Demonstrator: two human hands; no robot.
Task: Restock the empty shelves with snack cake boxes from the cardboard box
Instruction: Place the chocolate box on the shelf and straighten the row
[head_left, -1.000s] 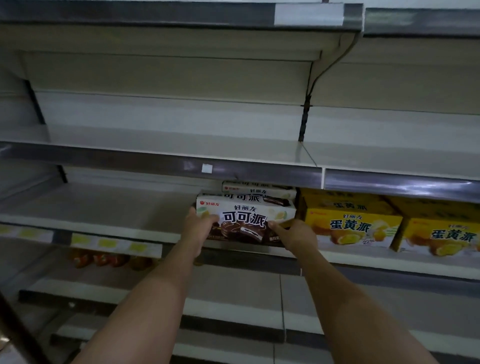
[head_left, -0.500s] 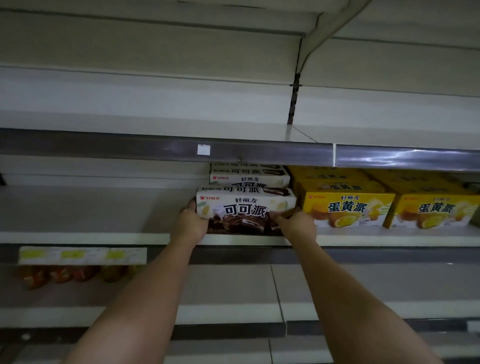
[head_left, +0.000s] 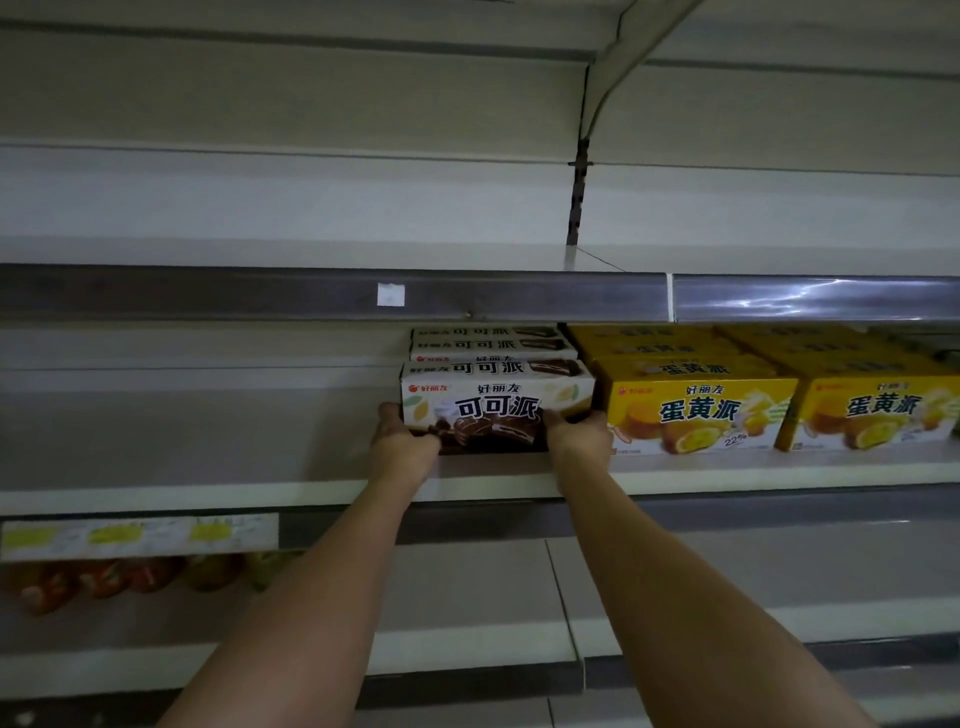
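A white and brown snack cake box (head_left: 496, 402) stands at the front of the middle shelf (head_left: 208, 488). My left hand (head_left: 402, 441) grips its lower left corner, and my right hand (head_left: 576, 434) grips its lower right corner. Behind it, more boxes of the same kind (head_left: 488, 344) line up toward the back. Yellow snack cake boxes (head_left: 696, 413) fill the shelf directly to the right, touching or nearly touching the held box. The cardboard box is out of sight.
The shelf above (head_left: 332, 299) overhangs the boxes with a dark price rail. Left of the held box the middle shelf is bare. Red and yellow packets (head_left: 119, 577) lie on the lower shelf at left, under a yellow price label strip (head_left: 140, 535).
Both hands have pushed the white and brown box further back onto the shelf, closer to the row behind it. My view has moved nearer to the shelf.
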